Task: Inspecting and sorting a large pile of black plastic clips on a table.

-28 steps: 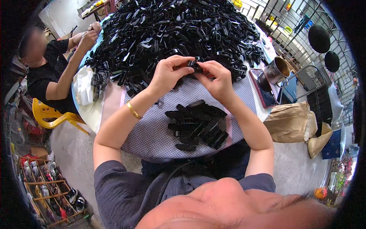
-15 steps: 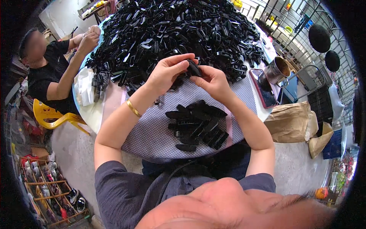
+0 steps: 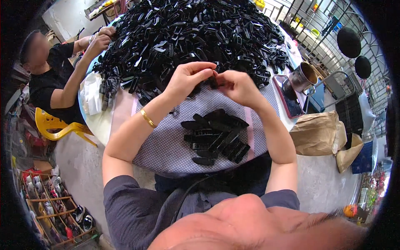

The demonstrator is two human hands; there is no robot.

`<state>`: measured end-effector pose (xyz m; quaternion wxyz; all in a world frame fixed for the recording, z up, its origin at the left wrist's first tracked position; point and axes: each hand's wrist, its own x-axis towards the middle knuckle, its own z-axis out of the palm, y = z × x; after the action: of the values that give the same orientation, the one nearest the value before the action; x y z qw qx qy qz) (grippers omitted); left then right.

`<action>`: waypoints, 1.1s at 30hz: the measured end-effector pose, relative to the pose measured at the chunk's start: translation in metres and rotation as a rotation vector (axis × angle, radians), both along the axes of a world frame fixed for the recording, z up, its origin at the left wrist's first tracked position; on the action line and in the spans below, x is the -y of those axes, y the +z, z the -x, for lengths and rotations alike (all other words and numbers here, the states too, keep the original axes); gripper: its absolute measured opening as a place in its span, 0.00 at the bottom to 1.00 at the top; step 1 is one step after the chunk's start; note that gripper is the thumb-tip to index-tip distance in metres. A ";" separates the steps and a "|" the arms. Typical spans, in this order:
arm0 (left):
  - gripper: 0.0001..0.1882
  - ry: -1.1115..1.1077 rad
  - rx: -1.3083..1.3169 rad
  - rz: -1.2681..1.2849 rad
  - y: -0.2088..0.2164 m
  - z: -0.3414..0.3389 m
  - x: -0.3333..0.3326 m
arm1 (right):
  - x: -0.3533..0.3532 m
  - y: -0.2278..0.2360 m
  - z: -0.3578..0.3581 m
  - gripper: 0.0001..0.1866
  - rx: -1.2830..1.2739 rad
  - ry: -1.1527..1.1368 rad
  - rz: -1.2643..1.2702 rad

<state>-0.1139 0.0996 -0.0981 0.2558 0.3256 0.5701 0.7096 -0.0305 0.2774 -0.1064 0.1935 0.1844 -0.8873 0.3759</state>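
Note:
Between my hands is a small black plastic piece [image 3: 213,81], mostly covered by fingers. My left hand [image 3: 186,81] pinches it from the left, with thumb and forefinger stretched toward it. My right hand [image 3: 239,88] has its fingers curled against the piece's right side. Just beyond my fingers rises a large pile of black plastic pieces [image 3: 196,35], long and rounded, some with rectangular openings. Closer to me, a small heap of similar black pieces [image 3: 214,135] lies on the dotted cloth [image 3: 160,143].
A phone in a red case [image 3: 288,96] and a metal cup [image 3: 303,76] stand at the table's right edge. On the left, a co-worker's hands [image 3: 102,38] are at the pile, near a white cloth [image 3: 92,93]. A paper bag [image 3: 318,134] sits right of the table.
The black piece has turned and is more hidden by my fingers. My right hand has rotated, its fingers curling more. The co-worker's hands have moved right, to the pile's edge.

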 end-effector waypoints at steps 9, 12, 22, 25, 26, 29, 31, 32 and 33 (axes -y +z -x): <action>0.17 -0.169 -0.948 0.492 -0.008 -0.048 -0.005 | -0.008 -0.009 0.000 0.12 -0.123 -0.280 -0.427; 0.16 -0.229 -0.903 0.406 -0.017 -0.052 -0.007 | -0.004 -0.013 -0.001 0.11 -0.123 -0.287 -0.485; 0.08 0.244 -0.852 0.386 0.004 -0.009 -0.017 | -0.020 -0.009 0.009 0.10 -0.171 -0.400 -0.169; 0.12 0.355 -1.039 0.472 0.008 0.008 -0.034 | -0.030 -0.009 0.012 0.12 -0.183 -0.497 0.071; 0.17 0.376 -1.189 0.689 0.010 0.009 -0.042 | -0.036 -0.009 0.012 0.15 -0.159 -0.485 0.086; 0.24 0.378 -1.348 1.043 0.009 0.005 -0.062 | -0.036 -0.009 0.012 0.17 -0.129 -0.404 0.237; 0.24 0.386 -1.398 1.103 0.005 0.006 -0.066 | -0.033 -0.010 0.015 0.16 -0.188 -0.384 0.185; 0.20 0.389 -1.342 1.127 0.005 0.008 -0.068 | -0.031 -0.011 0.015 0.16 -0.176 -0.354 0.191; 0.20 0.388 -1.342 1.126 0.005 0.010 -0.067 | -0.029 -0.012 0.016 0.15 -0.164 -0.322 0.197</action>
<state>-0.1243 0.1661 -0.0935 -0.1339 0.3962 0.9082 0.0158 -0.0464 0.3063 -0.1180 0.3399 0.0505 -0.8455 0.4087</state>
